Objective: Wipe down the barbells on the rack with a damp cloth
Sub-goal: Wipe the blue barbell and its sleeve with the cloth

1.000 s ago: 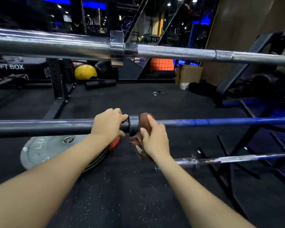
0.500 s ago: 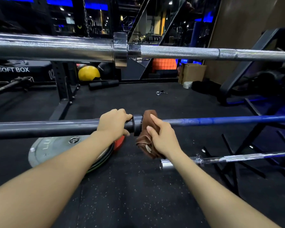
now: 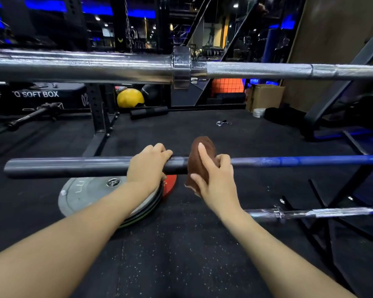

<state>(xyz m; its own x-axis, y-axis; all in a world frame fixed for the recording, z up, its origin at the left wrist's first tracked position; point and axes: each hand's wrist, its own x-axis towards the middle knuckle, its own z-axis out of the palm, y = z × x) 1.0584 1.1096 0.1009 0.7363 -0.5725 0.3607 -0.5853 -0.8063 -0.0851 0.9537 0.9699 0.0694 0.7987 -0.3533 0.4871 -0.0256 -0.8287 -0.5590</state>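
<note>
Black gym flooring (image 3: pixel 181 254) lies below as my right hand (image 3: pixel 213 181) clamps the brown cloth (image 3: pixel 202 147) around the dark barbell (image 3: pixel 84 166) at frame centre, my left hand (image 3: pixel 146 166) gripping the sleeve beside it; I should squeeze firmly and twist while sliding right.

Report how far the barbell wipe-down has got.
Done: cannot tell; no bar shows visible wipe marks. In hand: right hand holds the brown cloth wrapped over the dark barbell, which the left hand grips. Left: likely its blue shaft, plus the chrome barbell above.
</note>
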